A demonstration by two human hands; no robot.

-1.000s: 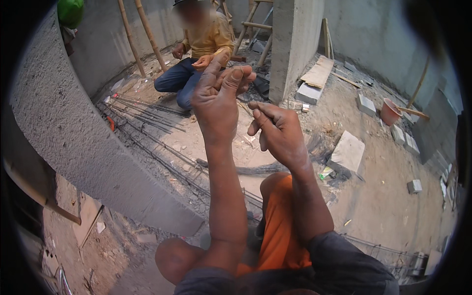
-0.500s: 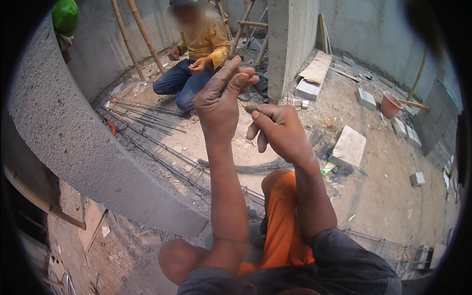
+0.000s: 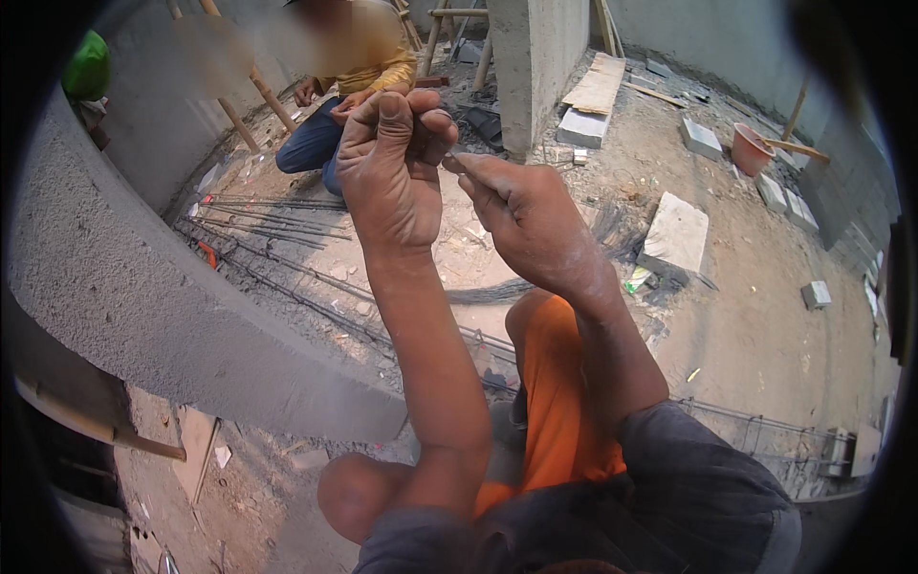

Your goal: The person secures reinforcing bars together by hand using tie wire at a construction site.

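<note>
My left hand (image 3: 394, 177) is raised in the middle of the view, its fingers curled over and the thumb upright against them. Close to its right, my right hand (image 3: 540, 225) pinches thumb and forefinger together, the tips pointing at the left fingers. Whatever either hand holds is too small or too hidden to make out. Below and behind the hands, a bundle of thin dark wire (image 3: 492, 292) lies on the ground. Several thin steel bars (image 3: 277, 204) lie to the left, beyond my left forearm.
A curved concrete wall (image 3: 210, 297) sweeps along my left. Ahead, a person in a yellow top (image 3: 394, 72) kneels beside a concrete column (image 3: 516, 77). To the right are a pale block (image 3: 674, 231), a reddish bucket (image 3: 751, 150) and several grey blocks. A green bag-like thing (image 3: 86, 67) hangs far left.
My left hand has turned to show its palm, and its fingers have curled in. The right hand has moved slightly left and up, its fingers now drawn together. The view has shifted a little.
</note>
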